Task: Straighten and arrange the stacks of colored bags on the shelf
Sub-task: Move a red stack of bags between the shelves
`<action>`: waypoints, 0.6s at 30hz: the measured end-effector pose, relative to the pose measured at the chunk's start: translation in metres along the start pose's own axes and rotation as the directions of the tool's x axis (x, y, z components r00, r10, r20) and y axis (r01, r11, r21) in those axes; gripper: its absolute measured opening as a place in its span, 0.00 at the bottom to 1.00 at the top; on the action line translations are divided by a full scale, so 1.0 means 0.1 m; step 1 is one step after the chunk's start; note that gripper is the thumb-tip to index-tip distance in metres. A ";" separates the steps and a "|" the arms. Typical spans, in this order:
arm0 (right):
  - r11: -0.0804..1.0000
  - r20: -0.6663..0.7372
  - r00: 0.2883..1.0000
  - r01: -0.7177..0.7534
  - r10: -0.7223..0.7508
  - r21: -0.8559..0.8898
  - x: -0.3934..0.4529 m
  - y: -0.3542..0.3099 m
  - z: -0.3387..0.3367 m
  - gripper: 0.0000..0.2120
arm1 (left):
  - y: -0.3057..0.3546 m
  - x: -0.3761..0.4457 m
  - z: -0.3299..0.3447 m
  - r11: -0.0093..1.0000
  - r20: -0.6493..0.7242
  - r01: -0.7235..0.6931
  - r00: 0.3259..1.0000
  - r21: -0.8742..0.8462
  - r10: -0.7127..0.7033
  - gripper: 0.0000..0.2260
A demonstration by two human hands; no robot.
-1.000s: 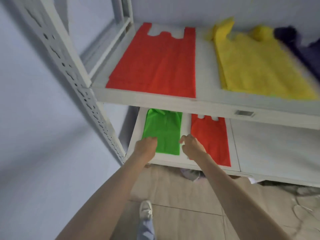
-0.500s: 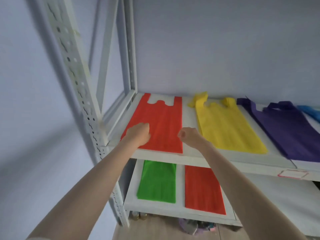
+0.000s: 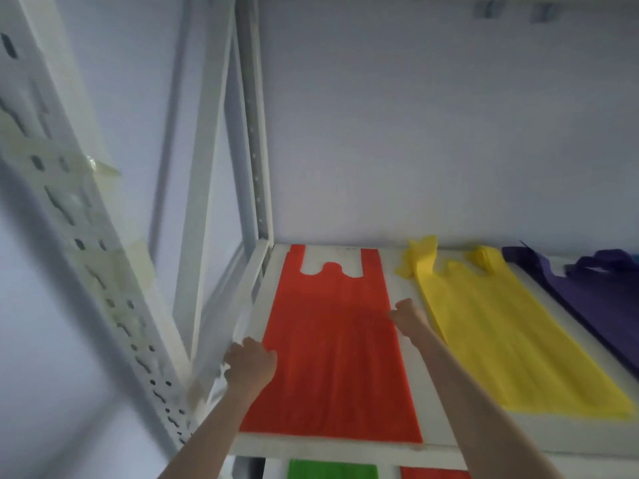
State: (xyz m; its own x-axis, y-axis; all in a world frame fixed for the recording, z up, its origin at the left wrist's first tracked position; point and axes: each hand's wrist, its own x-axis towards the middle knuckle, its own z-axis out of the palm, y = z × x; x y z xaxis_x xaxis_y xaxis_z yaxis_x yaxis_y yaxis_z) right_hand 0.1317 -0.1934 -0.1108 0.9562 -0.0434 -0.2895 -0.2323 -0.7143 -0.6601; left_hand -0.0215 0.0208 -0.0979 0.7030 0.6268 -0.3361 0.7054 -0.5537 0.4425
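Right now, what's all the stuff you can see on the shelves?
Red bags: one stack, red, upper shelf, left.
Yellow bags: one stack, yellow, right of the red.
Purple bags: one stack, purple, far right, cut off.
Green bags: one stack, green, lower shelf.
Lower red bags: one stack, red, beside the green.
Shelf: white.
Left hand: at the red stack's left edge.
Right hand: at its right edge.

Pale wall [image 3: 432,133] behind; yellowed tape [image 3: 62,160] on a perforated upright [image 3: 114,299].
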 end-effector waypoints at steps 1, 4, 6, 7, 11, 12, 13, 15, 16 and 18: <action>1.000 -0.010 1.000 -0.019 0.019 0.016 0.08 -0.03 0.04 0.11 | 0.01 0.04 0.00 1.000 0.015 0.015 1.000 -0.001 -0.015 0.22; 0.996 -0.030 0.997 -0.074 0.075 0.040 0.29 -0.09 0.11 0.15 | 0.02 0.21 0.01 0.991 0.086 0.056 0.995 -0.121 -0.046 0.22; 0.992 -0.004 0.994 -0.110 0.110 0.060 0.39 -0.12 0.15 0.17 | 0.02 0.33 0.04 0.961 0.150 0.073 0.988 -0.265 -0.034 0.20; 0.990 0.015 0.993 -0.116 0.115 0.082 0.44 -0.13 0.16 0.18 | 0.03 0.36 0.03 0.949 0.177 0.085 0.984 -0.305 -0.031 0.19; 0.990 0.029 0.993 -0.120 0.118 0.073 0.61 -0.20 0.22 0.25 | 0.06 0.49 0.03 0.923 0.199 0.096 0.980 -0.373 -0.022 0.15; 0.993 0.014 0.994 -0.111 0.110 0.048 0.56 -0.24 0.20 0.25 | 0.07 0.51 0.03 0.922 0.202 0.095 0.979 -0.377 -0.018 0.13; 0.994 -0.002 0.995 -0.101 0.101 0.041 0.52 -0.29 0.18 0.24 | 0.08 0.53 0.02 0.920 0.200 0.089 0.980 -0.381 -0.011 0.10; 0.995 -0.013 0.996 -0.087 0.088 0.049 0.53 -0.31 0.19 0.22 | 0.10 0.53 0.02 0.910 0.200 0.084 0.980 -0.405 -0.001 0.13; 0.995 -0.010 0.996 -0.086 0.087 0.048 0.54 -0.30 0.19 0.20 | 0.10 0.51 0.02 0.905 0.211 0.085 0.977 -0.416 0.005 0.15; 0.994 -0.015 0.995 -0.099 0.099 0.052 0.55 -0.26 0.20 0.18 | 0.10 0.46 0.01 0.906 0.239 0.085 0.971 -0.416 0.018 0.16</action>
State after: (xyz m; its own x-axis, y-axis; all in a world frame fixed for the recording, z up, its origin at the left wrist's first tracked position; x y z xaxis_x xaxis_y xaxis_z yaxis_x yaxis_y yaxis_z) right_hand 0.1867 -0.1629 -0.1236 0.9308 -0.1245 -0.3436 -0.3345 -0.6690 -0.6638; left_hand 0.0183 0.0439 -0.1096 0.7173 0.4677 -0.5166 0.6606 -0.2205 0.7177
